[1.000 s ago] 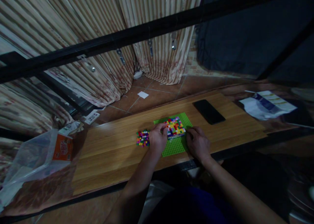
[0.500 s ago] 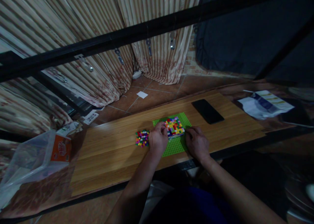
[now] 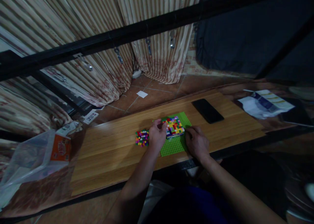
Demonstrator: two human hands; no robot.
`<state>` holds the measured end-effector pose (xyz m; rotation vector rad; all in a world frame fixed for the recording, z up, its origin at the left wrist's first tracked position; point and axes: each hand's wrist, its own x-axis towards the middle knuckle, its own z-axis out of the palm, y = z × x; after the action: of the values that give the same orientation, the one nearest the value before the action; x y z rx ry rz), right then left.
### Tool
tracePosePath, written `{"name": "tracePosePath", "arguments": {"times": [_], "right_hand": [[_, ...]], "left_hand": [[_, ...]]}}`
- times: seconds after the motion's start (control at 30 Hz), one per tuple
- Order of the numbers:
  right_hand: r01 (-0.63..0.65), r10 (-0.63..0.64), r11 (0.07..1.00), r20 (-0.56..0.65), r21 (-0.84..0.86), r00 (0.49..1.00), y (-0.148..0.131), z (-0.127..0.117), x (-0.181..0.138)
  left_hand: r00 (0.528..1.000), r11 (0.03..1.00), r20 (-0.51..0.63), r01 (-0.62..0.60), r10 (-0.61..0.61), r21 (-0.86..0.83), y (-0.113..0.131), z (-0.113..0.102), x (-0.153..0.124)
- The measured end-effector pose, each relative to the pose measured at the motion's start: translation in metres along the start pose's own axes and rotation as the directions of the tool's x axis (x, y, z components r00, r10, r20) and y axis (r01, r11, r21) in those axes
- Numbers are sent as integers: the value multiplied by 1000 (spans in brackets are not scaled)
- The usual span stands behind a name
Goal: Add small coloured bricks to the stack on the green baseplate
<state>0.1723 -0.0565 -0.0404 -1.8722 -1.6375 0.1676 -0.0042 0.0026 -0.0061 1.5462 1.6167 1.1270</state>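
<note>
Head view, dim and dark at the edges: a flat green studded plastic baseplate (image 3: pixel 174 146) lies on the wooden tabletop (image 3: pixel 110 155), carrying a square slab of small multicoloured bricks (image 3: pixel 174 126). The left hand (image 3: pixel 157 136) curls against the slab's left edge; its fingertips are hidden, so a pinch cannot be told. The right hand (image 3: pixel 196 142) rests knuckles-up on the baseplate's right side, fingers tucked under, grip unclear. A loose cluster of coloured bricks (image 3: pixel 142 138) sits just left of the left hand. A black phone (image 3: pixel 207 110) lies beyond.
</note>
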Motion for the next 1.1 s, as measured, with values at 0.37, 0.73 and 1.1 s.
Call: {"name": "tracePosePath", "arguments": {"times": [0.37, 0.73, 1.1], "right_hand": [[-7, 7, 1000, -2, 3, 1000, -2, -1, 0], [9, -10, 999, -14, -31, 1000, 2, 1, -1], [7, -8, 999, -19, -31, 1000, 3, 1, 0]], "left_hand": [[996, 993, -52, 62, -68, -99, 5, 7, -1], [990, 994, -105, 86, -93, -65, 3, 16, -2], [985, 994, -144, -91, 97, 53, -7, -28, -31]]}}
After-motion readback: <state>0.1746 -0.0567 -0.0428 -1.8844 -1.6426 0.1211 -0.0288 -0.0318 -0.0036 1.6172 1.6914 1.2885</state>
